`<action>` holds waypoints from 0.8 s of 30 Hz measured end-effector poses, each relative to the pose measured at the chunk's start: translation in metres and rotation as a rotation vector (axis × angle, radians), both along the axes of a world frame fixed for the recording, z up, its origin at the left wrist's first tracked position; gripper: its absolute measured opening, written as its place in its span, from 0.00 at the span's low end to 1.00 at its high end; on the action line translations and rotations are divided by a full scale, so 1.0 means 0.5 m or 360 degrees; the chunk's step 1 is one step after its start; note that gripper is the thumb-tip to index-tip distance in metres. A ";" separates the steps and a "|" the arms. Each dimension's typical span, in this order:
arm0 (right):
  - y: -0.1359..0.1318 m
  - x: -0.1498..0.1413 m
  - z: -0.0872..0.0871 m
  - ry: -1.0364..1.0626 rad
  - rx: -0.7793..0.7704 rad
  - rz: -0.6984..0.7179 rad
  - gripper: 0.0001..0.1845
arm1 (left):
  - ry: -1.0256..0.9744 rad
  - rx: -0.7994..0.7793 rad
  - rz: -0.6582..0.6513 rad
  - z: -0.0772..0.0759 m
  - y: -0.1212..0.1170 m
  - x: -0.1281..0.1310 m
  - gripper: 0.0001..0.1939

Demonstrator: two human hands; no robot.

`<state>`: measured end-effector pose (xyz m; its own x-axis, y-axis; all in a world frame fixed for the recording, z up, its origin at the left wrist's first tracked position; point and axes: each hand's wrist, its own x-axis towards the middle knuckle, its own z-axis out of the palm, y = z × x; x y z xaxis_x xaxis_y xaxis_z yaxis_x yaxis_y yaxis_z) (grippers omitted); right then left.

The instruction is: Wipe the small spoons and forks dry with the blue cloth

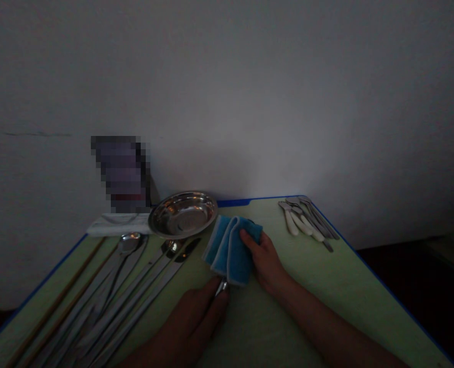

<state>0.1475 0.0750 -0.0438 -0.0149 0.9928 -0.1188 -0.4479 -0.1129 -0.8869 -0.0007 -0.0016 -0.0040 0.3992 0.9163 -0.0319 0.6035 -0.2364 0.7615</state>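
Our left hand [196,314] is clamped on a metal utensil [222,287] at the frame's lower centre, its visible length slanting up and right to the blue cloth [232,250]. Our right hand [265,260] pinches that cloth, nearer the utensil's upper end.

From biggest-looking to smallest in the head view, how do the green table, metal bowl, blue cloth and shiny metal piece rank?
1. Green table
2. Metal bowl and blue cloth: too alike to rank
3. Shiny metal piece, visible part only
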 end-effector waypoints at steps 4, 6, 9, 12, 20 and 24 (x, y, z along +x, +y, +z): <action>-0.001 -0.001 0.001 0.0009 -0.0101 -0.0068 0.18 | 0.0080 0.0010 -0.0066 0.000 0.003 -0.005 0.15; -0.002 -0.001 0.003 0.0011 -0.0124 -0.0085 0.18 | 0.0109 0.0016 -0.0110 -0.001 0.003 -0.008 0.13; -0.003 -0.001 0.006 0.0011 -0.0137 -0.0085 0.18 | 0.0156 0.0037 -0.0115 -0.004 0.002 -0.009 0.13; -0.001 0.000 0.005 0.0021 -0.0192 -0.0106 0.19 | 0.0193 0.0028 -0.0085 -0.005 -0.001 -0.009 0.14; -0.001 0.002 0.012 -0.0021 -0.0168 -0.0082 0.20 | 0.0249 -0.0060 -0.0127 -0.008 -0.004 -0.016 0.16; -0.006 0.003 0.017 -0.0106 -0.0069 0.0017 0.18 | 0.0306 -0.0041 -0.0195 -0.006 -0.003 -0.015 0.16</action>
